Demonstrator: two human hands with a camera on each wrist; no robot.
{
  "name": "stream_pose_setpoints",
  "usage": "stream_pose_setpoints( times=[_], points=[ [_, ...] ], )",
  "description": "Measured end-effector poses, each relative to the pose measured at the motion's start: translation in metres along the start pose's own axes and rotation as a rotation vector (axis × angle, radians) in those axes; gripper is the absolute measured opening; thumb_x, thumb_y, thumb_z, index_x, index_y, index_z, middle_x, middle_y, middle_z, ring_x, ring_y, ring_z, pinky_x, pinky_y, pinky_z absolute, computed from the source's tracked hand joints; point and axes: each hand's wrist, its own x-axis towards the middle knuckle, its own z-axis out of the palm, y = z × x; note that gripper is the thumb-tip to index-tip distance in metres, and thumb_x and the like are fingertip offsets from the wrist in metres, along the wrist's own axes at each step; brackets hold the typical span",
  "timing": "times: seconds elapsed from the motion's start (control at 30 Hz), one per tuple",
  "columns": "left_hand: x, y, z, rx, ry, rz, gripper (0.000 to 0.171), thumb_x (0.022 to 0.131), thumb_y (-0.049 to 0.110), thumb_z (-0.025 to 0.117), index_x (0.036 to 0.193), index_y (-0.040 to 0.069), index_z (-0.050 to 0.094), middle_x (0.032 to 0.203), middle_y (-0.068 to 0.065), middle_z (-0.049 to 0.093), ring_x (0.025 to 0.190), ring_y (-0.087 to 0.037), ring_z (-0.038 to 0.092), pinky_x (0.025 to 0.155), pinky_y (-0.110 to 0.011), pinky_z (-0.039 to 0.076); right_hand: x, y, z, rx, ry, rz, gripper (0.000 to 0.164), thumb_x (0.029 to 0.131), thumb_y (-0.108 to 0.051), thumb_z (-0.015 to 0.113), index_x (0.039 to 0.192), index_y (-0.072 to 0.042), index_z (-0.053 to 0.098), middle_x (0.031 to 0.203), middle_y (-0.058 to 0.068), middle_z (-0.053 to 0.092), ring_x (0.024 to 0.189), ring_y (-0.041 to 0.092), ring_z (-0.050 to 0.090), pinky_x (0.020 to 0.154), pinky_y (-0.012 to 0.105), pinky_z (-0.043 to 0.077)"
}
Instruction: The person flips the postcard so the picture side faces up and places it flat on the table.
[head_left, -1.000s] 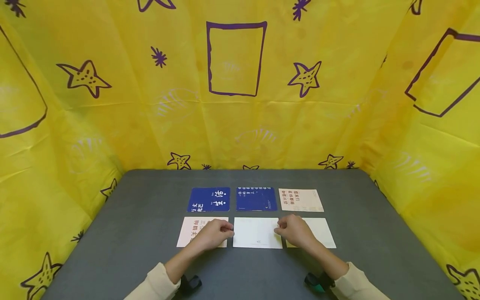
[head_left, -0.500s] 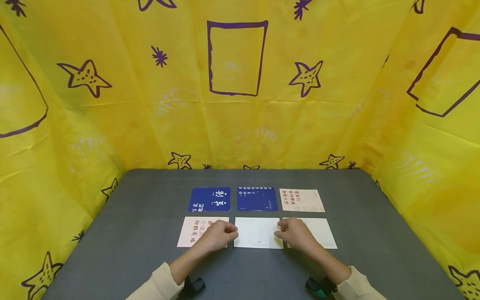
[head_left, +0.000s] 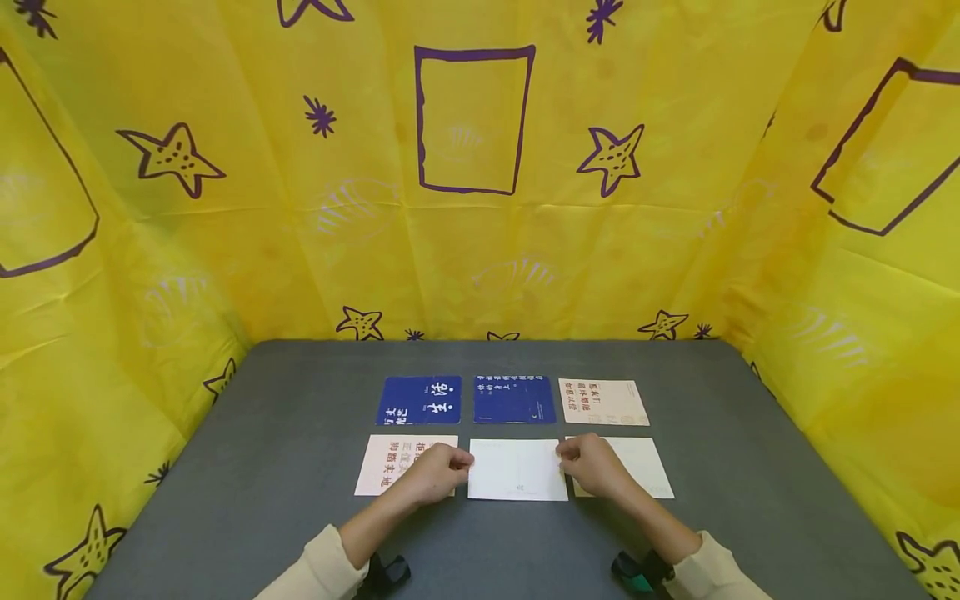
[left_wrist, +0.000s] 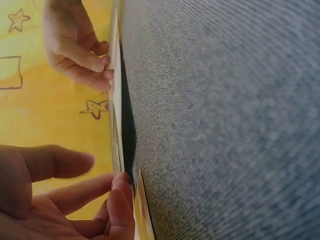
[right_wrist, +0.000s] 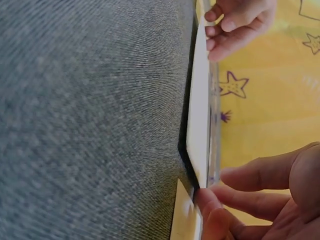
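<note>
A white card (head_left: 517, 471) with a small printed mark lies across the middle of the front row, one hand at each short side. My left hand (head_left: 437, 473) holds its left edge with the fingertips. At the opposite edge, my right hand (head_left: 592, 465) holds it the same way. In both wrist views the card (right_wrist: 199, 110) is raised slightly, with a dark shadow below it. The left hand partly covers a pale pink card with red characters (head_left: 375, 467); the right hand partly covers another white card (head_left: 647, 468).
Behind, a row has two blue cards, the left one (head_left: 418, 400) and the middle one (head_left: 514, 400), and a cream card with reddish characters (head_left: 603, 402). All lie on a dark grey table (head_left: 300, 367). Yellow patterned cloth (head_left: 480, 250) hangs around three sides.
Both hands have settled at the white card's side edges. The card has shifted slightly toward the person and up off the table. The other cards stay where they were.
</note>
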Motion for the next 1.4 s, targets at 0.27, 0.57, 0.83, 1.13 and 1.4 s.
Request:
stream_pose_setpoints(
  times=[0.27,0.57,0.83,1.13,1.4],
  points=[
    [0.000,-0.002,0.000,-0.087,0.043,0.001,0.041,0.071,-0.016,0.049,0.107,-0.012,0.069,0.090,-0.016,0.070,0.078,-0.015,0.053,0.066,-0.021,0.042,0.000,0.007,-0.003,0.086,0.022,-0.037,0.019,0.083,0.008,0.060,0.092,0.003,0.075,0.091,0.013,0.074,0.077,0.017,0.062,0.067,0.029,0.050],
    [0.001,-0.002,-0.002,-0.192,0.080,-0.017,0.033,0.073,-0.012,0.064,0.105,-0.012,0.069,0.088,-0.015,0.070,0.073,-0.011,0.055,0.063,-0.018,0.045,0.002,0.013,-0.005,0.174,0.076,-0.025,0.022,0.078,0.010,0.061,0.090,0.001,0.076,0.086,0.010,0.074,0.074,0.013,0.060,0.062,0.020,0.045],
    [-0.001,0.001,-0.005,-0.232,0.119,-0.046,0.031,0.076,-0.013,0.065,0.105,-0.006,0.071,0.088,-0.011,0.070,0.075,-0.012,0.054,0.062,-0.018,0.044,0.000,0.013,-0.009,0.188,0.133,-0.059,0.015,0.079,0.008,0.068,0.088,-0.002,0.077,0.088,0.011,0.075,0.079,0.017,0.066,0.069,0.023,0.051],
    [0.002,0.001,-0.006,-0.238,0.184,-0.030,0.024,0.079,-0.008,0.068,0.102,-0.003,0.073,0.088,-0.014,0.072,0.074,-0.011,0.058,0.063,-0.018,0.046,0.000,0.011,-0.010,0.207,0.177,-0.083,0.016,0.079,0.009,0.070,0.088,-0.002,0.077,0.090,0.012,0.075,0.082,0.020,0.068,0.070,0.021,0.052],
    [0.001,0.002,-0.007,-0.225,0.233,-0.024,0.019,0.081,-0.006,0.069,0.098,-0.001,0.074,0.089,-0.014,0.073,0.074,-0.011,0.059,0.063,-0.019,0.046,0.001,0.012,-0.009,0.227,0.216,-0.103,0.014,0.080,0.007,0.071,0.086,-0.003,0.077,0.089,0.011,0.075,0.083,0.020,0.068,0.073,0.021,0.053]
  ],
)
